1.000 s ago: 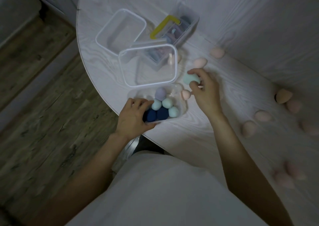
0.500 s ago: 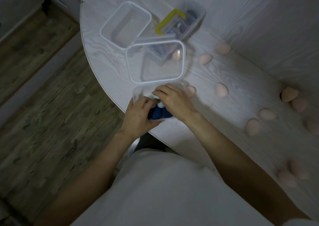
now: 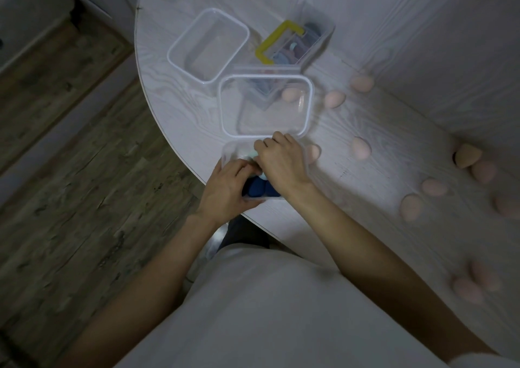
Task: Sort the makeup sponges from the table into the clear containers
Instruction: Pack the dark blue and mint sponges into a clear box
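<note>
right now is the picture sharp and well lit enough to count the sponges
Head view: dim and flat throughout; wide-angle bends the table edge; pink sponges at the right are smeared; both hands cover the near container, so no full count.

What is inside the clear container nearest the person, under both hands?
The nearest container shows dark blue sponges and a mint sponge. The right hand and left hand cover whatever else it holds.
</note>
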`<move>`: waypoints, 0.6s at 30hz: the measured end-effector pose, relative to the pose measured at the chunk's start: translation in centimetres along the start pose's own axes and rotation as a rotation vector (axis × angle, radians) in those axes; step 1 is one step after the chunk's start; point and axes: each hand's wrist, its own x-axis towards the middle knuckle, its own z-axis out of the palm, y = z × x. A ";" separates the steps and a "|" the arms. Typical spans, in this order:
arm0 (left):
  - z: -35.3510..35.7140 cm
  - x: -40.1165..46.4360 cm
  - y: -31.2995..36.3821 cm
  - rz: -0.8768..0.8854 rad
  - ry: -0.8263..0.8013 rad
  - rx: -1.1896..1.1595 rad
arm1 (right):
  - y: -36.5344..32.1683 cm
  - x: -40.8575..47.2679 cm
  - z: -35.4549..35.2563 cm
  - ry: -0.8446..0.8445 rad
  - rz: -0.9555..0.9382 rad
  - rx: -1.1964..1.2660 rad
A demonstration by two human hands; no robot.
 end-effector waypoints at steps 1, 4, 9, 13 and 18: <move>-0.1 0.1 0.0 0.015 -0.022 -0.009 | 0.1 -0.4 0.1 0.045 0.023 0.028; -0.4 0.9 0.1 0.067 -0.087 -0.013 | 0.2 -0.9 0.2 0.166 0.035 0.081; -1.0 1.1 -0.8 0.130 -0.220 -0.049 | 1.5 -1.2 0.3 0.221 0.074 0.309; -3.1 0.7 -1.0 -0.011 -0.223 -0.182 | 3.8 -3.5 -4.0 0.442 0.454 0.975; -5.8 2.6 -1.5 -0.315 0.114 -0.380 | 7.4 -3.1 -5.1 0.609 0.872 1.186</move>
